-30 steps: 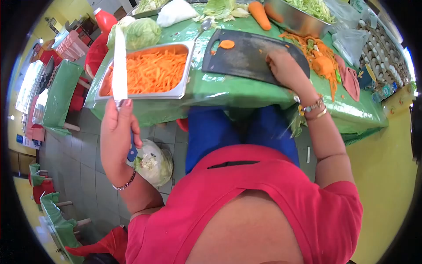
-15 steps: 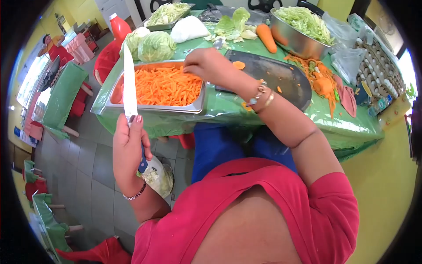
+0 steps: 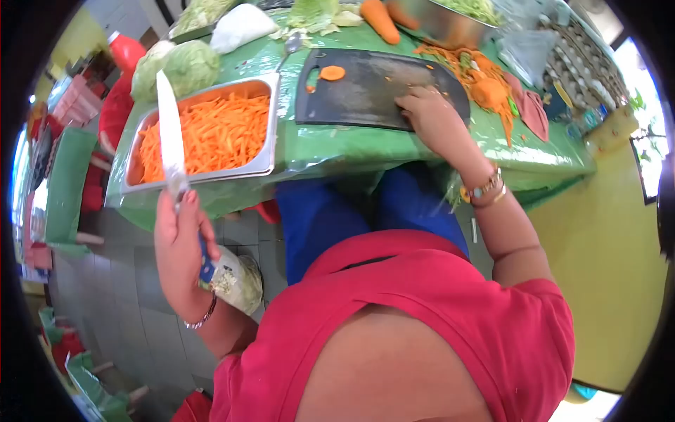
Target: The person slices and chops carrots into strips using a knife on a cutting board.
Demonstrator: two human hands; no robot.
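My left hand (image 3: 181, 235) grips a kitchen knife (image 3: 170, 130) by its blue handle, blade pointing up. The blade overlaps the near-left part of a metal tray (image 3: 272, 123) of carrot strips (image 3: 214, 133). Over on the black cutting board (image 3: 358, 95), my right hand (image 3: 434, 123) rests with bent fingers close together at the board's right half. Small orange bits lie near those fingertips; what they pinch, if anything, is hidden. A round carrot slice (image 3: 332, 72) lies near the board's handle slot.
Cabbages (image 3: 186, 67) stand behind the tray, beside a white bag (image 3: 242, 28). Whole carrots (image 3: 380, 21) and a steel bowl (image 3: 450, 28) of shredded cabbage are at the back. Carrot peelings (image 3: 492, 91), a pink cloth (image 3: 527, 109) and egg trays (image 3: 583, 63) lie to the right.
My right hand has moved from above the tray's right edge to the cutting board on the right. The view has shifted; the knife remains upright in my left hand.
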